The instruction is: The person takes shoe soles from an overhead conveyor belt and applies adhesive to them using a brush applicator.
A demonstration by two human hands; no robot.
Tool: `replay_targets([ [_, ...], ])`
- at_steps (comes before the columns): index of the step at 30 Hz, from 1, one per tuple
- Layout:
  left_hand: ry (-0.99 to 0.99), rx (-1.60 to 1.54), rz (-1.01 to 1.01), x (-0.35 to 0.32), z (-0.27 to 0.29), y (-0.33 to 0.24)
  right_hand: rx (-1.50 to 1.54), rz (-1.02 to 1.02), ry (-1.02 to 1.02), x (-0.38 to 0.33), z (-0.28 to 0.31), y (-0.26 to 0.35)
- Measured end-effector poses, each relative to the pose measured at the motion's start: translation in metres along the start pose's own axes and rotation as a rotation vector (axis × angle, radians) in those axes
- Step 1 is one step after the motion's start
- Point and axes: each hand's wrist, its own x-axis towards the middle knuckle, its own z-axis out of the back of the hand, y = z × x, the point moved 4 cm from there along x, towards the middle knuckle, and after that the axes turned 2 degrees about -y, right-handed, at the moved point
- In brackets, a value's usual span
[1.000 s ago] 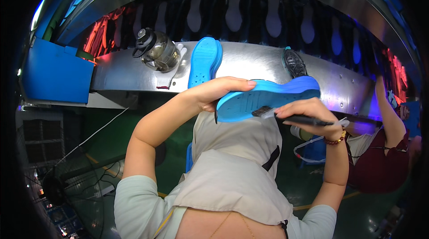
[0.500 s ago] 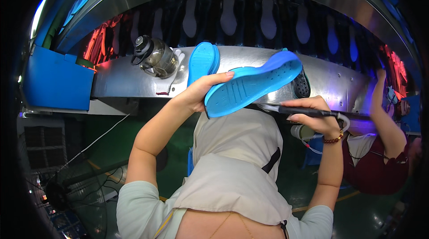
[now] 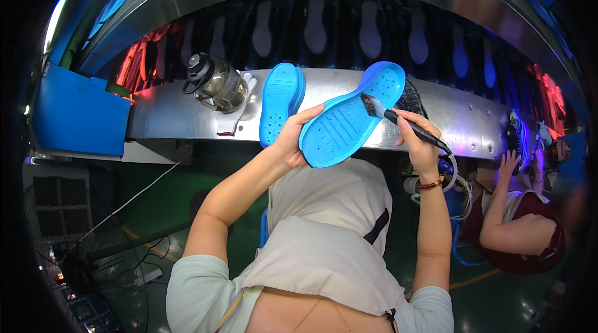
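A blue shoe sole (image 3: 339, 127) is tilted in front of me, its hollow inner side facing up. My left hand (image 3: 294, 138) grips it by the left edge near the heel, thumb on the rim. My right hand (image 3: 420, 145) is closed round the black handle of a brush (image 3: 412, 132) with a hose trailing from its end. The bristles lie over the inside of the sole near its middle. Just left of it, a stack of blue soles (image 3: 280, 99) rests on the metal bench. A dark perforated item (image 3: 409, 101) lies partly hidden behind the sole.
A metal ledge (image 3: 461, 117) runs across, with a row of sole shapes on a dark conveyor (image 3: 336, 37) beyond. A bottle (image 3: 217, 84) stands on the left beside a white glove (image 3: 232, 123). A co-worker (image 3: 517, 224) sits at the right. A blue box (image 3: 81, 112) is at far left.
The brush has come up from below the sole onto its inner face. The sole has turned more upright and faces me more. The co-worker's arm has drawn back from the conveyor.
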Motion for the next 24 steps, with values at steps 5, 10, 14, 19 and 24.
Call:
replay_targets([
  [5, 0.0, 0.076, -0.077, 0.004, 0.006, 0.001, -0.12, -0.113, -0.294, 0.019, 0.009, -0.02],
  [10, -0.028, 0.083, -0.08, -0.002, 0.011, -0.006, -0.195, 0.064, 0.033, -0.003, -0.023, -0.008],
  [14, 0.018, 0.254, -0.284, -0.014, -0.015, -0.044, 0.456, -0.264, 0.275, -0.036, -0.007, 0.005],
  [19, 0.459, 0.28, -0.696, -0.039, -0.136, -0.116, 0.783, -0.261, -0.136, -0.043, 0.015, -0.022],
  [24, 0.433, -0.168, -0.914, 0.025, -0.17, -0.234, 0.689, -0.334, -0.075, -0.044, -0.003, -0.028],
])
